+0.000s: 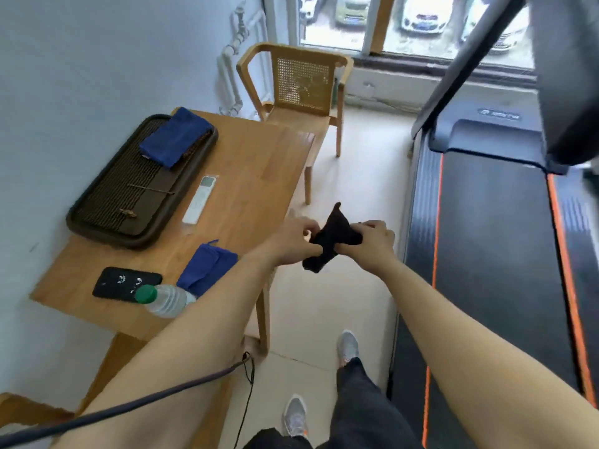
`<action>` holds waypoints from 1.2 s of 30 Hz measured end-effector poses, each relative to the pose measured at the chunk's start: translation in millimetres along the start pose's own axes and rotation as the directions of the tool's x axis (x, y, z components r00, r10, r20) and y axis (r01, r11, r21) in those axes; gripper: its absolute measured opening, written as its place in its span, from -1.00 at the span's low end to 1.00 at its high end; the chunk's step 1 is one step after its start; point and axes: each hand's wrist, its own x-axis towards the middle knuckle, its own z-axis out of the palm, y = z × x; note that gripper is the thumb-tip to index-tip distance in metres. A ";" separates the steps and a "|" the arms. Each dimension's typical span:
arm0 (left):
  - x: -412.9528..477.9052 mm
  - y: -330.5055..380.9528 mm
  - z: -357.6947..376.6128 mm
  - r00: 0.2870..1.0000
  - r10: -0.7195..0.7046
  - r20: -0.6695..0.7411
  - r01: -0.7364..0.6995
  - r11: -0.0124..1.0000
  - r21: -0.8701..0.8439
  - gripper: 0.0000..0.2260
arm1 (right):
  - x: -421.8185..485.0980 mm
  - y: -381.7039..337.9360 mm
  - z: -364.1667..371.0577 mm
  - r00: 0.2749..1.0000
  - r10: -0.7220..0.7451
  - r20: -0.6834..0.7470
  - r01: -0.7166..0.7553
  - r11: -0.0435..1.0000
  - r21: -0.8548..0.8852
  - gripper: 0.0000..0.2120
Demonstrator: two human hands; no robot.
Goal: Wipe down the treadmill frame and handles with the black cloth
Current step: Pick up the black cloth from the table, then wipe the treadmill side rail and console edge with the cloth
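The black cloth is bunched between both my hands, held in the air over the floor beside the table's right edge. My left hand grips its left side and my right hand grips its right side. The treadmill stands to the right, with a black belt, orange stripes and a dark grey side rail. Its upright frame post rises at the upper right, and part of the console hangs blurred at the top right corner. The handles are hidden from view.
A wooden table on the left holds a dark tray with a blue cloth, a white remote, another blue cloth, a black phone and a water bottle. A cane-back chair stands behind it. A cable crosses my left arm.
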 end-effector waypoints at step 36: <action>-139.0 364.0 334.8 0.927 0.276 -0.253 -0.306 0.948 -0.090 -0.86 | -385.0 367.2 -321.7 0.792 0.114 -0.599 0.226 0.858 0.462 -0.74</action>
